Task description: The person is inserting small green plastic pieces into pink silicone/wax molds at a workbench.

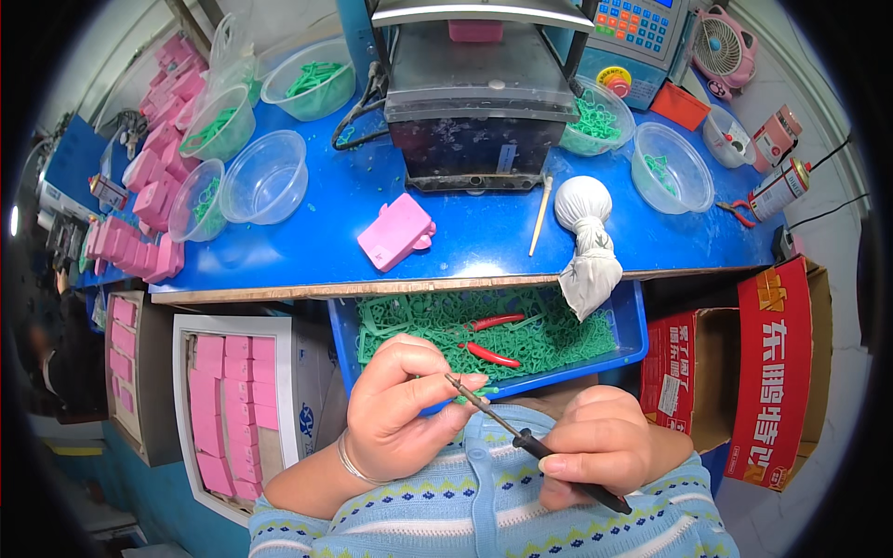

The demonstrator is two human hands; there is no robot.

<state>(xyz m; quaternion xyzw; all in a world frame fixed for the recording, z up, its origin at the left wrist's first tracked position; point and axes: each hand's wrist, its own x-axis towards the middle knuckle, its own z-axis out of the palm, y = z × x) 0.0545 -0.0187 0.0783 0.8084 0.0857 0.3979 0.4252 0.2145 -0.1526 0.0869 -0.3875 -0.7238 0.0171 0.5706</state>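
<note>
My left hand (398, 409) pinches a small green piece (481, 393) between thumb and fingertips. My right hand (600, 446) is wrapped round the black handle of a slim tool (495, 418) like a screwdriver. Its thin metal shaft slants up to the left, and the tip lies by the left fingertips, at the green piece. Whether the tip touches the piece, I cannot tell. Just beyond my hands is a blue tray (636, 327) heaped with small green parts (400, 316). Red-handled pliers (491, 354) lie on the heap.
On the blue table stand a dark machine (479, 139), a pink block (397, 232), a tied white cloth bag (584, 205), a wooden stick (540, 219) and plastic bowls (265, 177). Pink blocks fill a white-framed box (237, 321) at left. Red cartons (772, 372) stand at right.
</note>
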